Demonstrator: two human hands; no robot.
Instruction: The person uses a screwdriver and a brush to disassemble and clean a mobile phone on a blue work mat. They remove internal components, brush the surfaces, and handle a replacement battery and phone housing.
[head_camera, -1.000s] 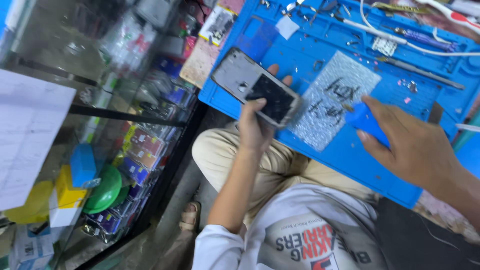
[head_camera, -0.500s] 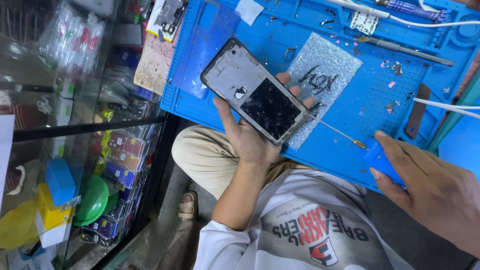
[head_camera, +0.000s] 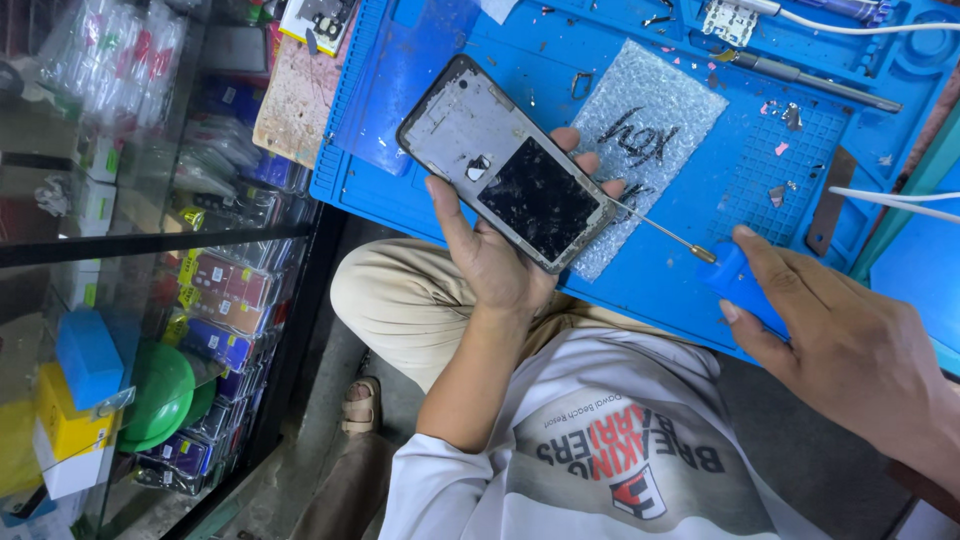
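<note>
Clearly the opened phone frame (head_camera: 510, 160) is the delicate part: the left hand (head_camera: 500, 255) clamps it from below, held up over the near edge of the blue work mat (head_camera: 420, 90), its dark panel cracked. To the frame's right, the right hand (head_camera: 850, 340) pinches a blue-handled screwdriver (head_camera: 725, 272), its thin tip almost at the frame's corner. A slip could gouge the panel or jab a finger; a loosened grip could drop the frame past the mat onto the lap.

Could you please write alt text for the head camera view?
The left hand holds an opened phone frame over a blue repair mat, while the right hand grips a blue-handled screwdriver pointing at it.
</note>
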